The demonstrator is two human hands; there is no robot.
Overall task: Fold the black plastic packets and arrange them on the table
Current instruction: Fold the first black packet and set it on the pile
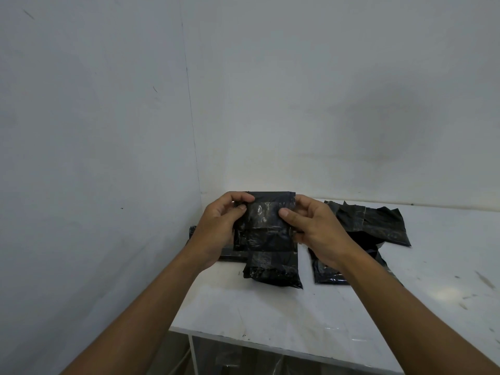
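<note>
Setting: plain workroom corner, reads as a packing station. Two pale grey painted walls (324,90), scuffed and pencil-marked, meet behind a white, scratched and smudged flat surface (270,307). Loose black plastic packets (378,226) lie heaped on it.

Black plastic packet (266,223) upright, others (370,223) on table

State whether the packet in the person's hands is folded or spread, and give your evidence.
Partly folded: the packet shows overlapping layers, pinched by the left hand and right hand.
</note>
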